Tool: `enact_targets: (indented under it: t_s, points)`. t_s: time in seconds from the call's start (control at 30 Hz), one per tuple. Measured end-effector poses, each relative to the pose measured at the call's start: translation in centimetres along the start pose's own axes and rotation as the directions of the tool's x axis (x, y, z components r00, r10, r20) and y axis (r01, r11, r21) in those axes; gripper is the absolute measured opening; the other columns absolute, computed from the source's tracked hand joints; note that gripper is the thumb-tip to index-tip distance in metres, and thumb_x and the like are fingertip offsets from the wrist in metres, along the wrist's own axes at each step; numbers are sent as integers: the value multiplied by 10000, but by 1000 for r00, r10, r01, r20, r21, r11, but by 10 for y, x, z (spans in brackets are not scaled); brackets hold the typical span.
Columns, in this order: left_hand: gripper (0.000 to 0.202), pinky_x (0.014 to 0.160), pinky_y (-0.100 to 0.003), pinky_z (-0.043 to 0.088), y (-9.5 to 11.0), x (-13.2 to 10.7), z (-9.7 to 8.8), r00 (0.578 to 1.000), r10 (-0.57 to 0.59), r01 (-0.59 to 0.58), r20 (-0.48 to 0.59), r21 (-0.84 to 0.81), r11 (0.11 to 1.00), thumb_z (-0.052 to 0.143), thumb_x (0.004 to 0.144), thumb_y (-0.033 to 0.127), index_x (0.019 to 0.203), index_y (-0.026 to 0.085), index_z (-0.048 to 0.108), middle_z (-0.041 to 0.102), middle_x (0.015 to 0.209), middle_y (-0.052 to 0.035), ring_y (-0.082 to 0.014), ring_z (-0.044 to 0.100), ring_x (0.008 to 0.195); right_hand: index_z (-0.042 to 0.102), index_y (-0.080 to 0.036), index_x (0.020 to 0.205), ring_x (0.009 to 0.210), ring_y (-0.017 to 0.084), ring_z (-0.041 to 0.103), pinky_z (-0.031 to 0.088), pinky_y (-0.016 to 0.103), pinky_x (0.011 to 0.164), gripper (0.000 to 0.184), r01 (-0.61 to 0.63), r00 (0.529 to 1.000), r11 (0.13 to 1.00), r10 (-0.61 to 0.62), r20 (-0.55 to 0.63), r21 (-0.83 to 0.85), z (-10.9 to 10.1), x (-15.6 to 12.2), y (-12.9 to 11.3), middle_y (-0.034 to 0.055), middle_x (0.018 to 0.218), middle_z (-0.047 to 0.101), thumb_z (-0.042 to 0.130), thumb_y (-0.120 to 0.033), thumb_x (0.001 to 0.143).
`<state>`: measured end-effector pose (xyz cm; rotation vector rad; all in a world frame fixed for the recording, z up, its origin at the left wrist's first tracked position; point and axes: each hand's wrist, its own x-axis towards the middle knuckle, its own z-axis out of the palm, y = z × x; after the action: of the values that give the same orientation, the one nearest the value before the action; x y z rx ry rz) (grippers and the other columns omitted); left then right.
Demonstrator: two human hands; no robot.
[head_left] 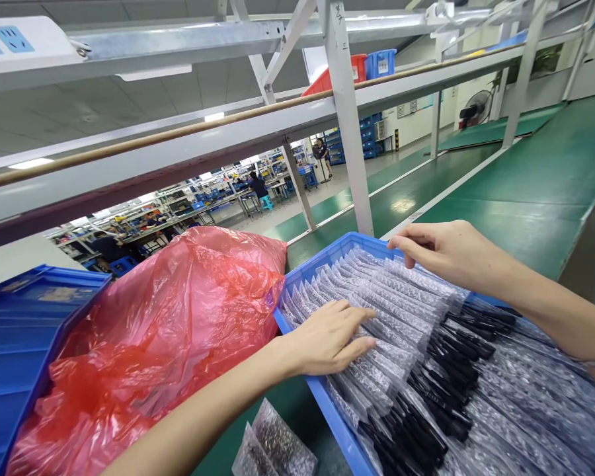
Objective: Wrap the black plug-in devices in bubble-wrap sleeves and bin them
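A blue plastic bin point(327, 403) holds rows of bubble-wrap bags point(401, 297). Black cable-like pieces point(436, 390) stick out of the bags, and what else is inside them cannot be made out. My left hand point(334, 337) lies over the bags at the bin's near left side, palm down and fingers stretched out. At the bin's far edge, my right hand point(436, 251) hovers with fingers bent and a gap between thumb and forefinger; nothing shows between them. Two loose bubble-wrap bags point(282, 443) lie beside the bin on the green surface.
A large red plastic bag point(178, 317) bulges left of the bin. Further left stands another blue bin point(24, 350), tilted. A grey metal frame point(350, 132) rises behind, and a green conveyor belt point(515, 192) runs off to the right. People sit at distant benches.
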<state>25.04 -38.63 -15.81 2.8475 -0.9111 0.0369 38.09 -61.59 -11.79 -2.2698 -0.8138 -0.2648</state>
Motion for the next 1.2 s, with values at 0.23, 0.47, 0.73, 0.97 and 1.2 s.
enact_targets:
  t_s: [0.23, 0.47, 0.73, 0.97, 1.2]
  points:
    - [485, 859, -347, 423, -6, 20, 16, 998, 59, -60, 7, 158, 986, 301, 1068, 485, 1093, 171, 670, 576, 956, -76, -194, 507, 911, 744, -255, 954, 490, 5, 474, 345, 183, 497, 349, 54, 998, 997, -53, -24, 53, -3, 1, 4, -80, 675, 657, 475, -476, 965]
    - [462, 1192, -466, 286, -9, 34, 12, 986, 166, -161, -12, 169, 972, 360, 1056, 467, 929, 156, 677, 288, 1612, -114, -290, 322, 1458, 737, -235, 911, 493, 5, 478, 351, 178, 498, 320, 26, 999, 997, -23, -40, 79, -9, 0, -4, -78, 672, 662, 492, -435, 964]
    - [432, 1222, -423, 259, -11, 43, 14, 975, 220, -215, -19, 154, 964, 369, 1062, 438, 903, 157, 656, 540, 1382, -100, -225, 438, 1366, 729, -224, 869, 480, 5, 456, 333, 177, 479, 305, 33, 999, 993, -27, -47, 110, -13, -2, -6, -82, 636, 639, 500, -402, 964]
    - [426, 948, -329, 431, -11, 51, 15, 980, 197, -199, 25, 159, 967, 339, 1066, 444, 927, 163, 628, 592, 1067, -75, -176, 543, 952, 700, -195, 791, 474, 10, 436, 322, 193, 497, 312, 59, 997, 990, -52, -60, 131, -14, -1, -9, -73, 637, 645, 505, -374, 957]
    - [422, 870, -325, 409, -7, 59, 8, 981, 181, -193, 74, 196, 961, 304, 1073, 446, 894, 168, 567, 578, 962, -57, -167, 514, 859, 693, -193, 814, 488, 21, 473, 326, 206, 531, 328, 91, 995, 986, -84, -59, 137, -14, 0, -5, -64, 645, 659, 490, -401, 966]
